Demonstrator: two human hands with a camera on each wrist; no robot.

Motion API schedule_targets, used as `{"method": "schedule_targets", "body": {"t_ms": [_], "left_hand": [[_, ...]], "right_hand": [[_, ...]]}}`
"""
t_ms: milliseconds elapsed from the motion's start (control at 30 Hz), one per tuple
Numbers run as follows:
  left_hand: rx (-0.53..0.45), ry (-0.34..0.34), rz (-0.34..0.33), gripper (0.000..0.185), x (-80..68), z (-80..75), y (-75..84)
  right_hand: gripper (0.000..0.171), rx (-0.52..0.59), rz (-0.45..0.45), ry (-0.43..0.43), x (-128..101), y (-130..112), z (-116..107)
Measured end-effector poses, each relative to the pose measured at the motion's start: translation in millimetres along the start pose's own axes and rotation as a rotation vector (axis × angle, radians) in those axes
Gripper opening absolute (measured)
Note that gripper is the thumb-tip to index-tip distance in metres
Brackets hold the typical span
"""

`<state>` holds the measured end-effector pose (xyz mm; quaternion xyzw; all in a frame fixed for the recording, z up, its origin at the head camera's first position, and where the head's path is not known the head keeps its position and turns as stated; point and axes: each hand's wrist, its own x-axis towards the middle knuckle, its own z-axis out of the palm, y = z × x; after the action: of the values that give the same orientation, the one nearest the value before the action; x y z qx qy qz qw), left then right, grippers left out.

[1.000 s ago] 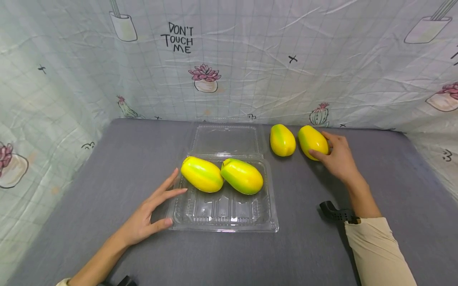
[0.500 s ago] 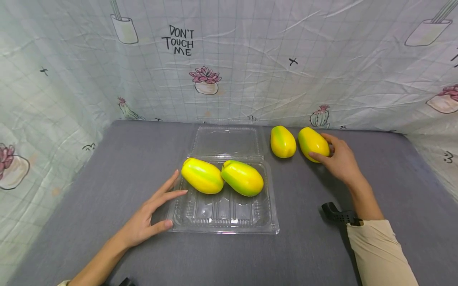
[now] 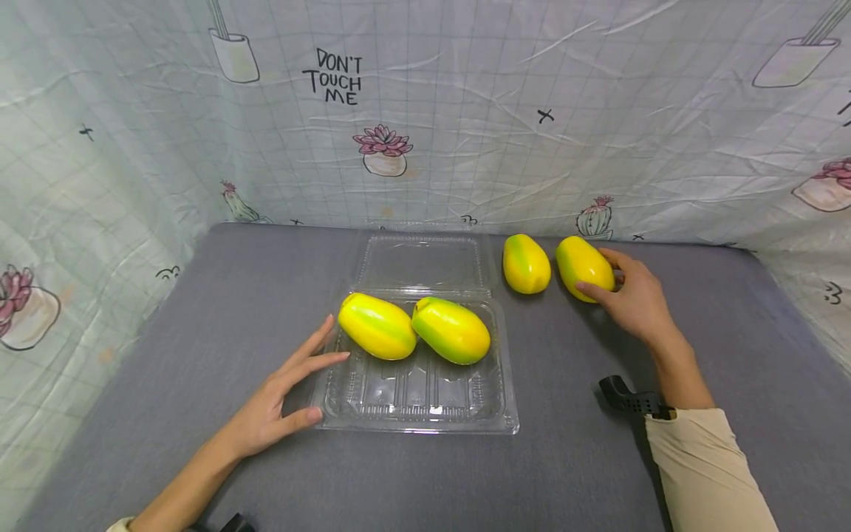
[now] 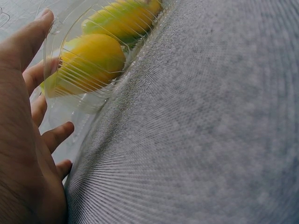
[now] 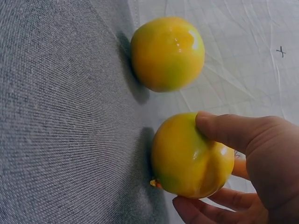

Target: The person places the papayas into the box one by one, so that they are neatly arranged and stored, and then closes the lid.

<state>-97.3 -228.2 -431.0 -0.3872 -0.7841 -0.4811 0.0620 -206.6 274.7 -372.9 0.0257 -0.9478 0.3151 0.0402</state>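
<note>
We're at the far right of the counter (image 3: 199, 310), where our right hand (image 3: 634, 299) has its grip curled round the rightmost papaya (image 3: 583, 267): thumb on the near side, fingers wrapped over the far side, the fruit sitting at the fingertips rather than deep in the palm. It rests on the grey counter, close to the patterned backdrop (image 3: 465, 111), with a second loose papaya (image 3: 526, 263) just beside it on the left, apart from it. In the right wrist view the fingers cover the held fruit's far side, so we can't see how far they reach around. The held papaya's long axis runs from far left to near right, tilted slightly. Over on the left, our left hand (image 3: 275, 403) lies flat and open, fingers straight, touching the left edge of the clear plastic clamshell tray (image 3: 412, 399). Its lid lies back open on the far side. Two more papayas lie side by side in the tray's far half, touching each other.
</note>
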Motion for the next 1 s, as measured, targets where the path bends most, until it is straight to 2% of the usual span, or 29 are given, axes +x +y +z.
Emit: {"method": "schedule_targets", "body": {"t_ms": [367, 633, 833, 1000], "left_hand": [[0.000, 0.002, 0.006, 0.059, 0.9, 1.3, -0.9], [-0.006, 0.000, 0.008, 0.059, 0.8, 1.2, -0.2], [-0.008, 0.003, 0.009, 0.060, 0.5, 1.8, 0.0], [-0.010, 0.002, 0.006, 0.060, -0.1, 1.6, -0.1]], "right_hand": [[0.082, 0.018, 0.005, 0.031, -2, -1, -7], [0.076, 0.038, -0.052, 0.066, -4, -11, -7], [0.078, 0.075, -0.092, 0.093, -6, -23, -7], [0.075, 0.107, -0.151, 0.143, -9, -35, -7]]}}
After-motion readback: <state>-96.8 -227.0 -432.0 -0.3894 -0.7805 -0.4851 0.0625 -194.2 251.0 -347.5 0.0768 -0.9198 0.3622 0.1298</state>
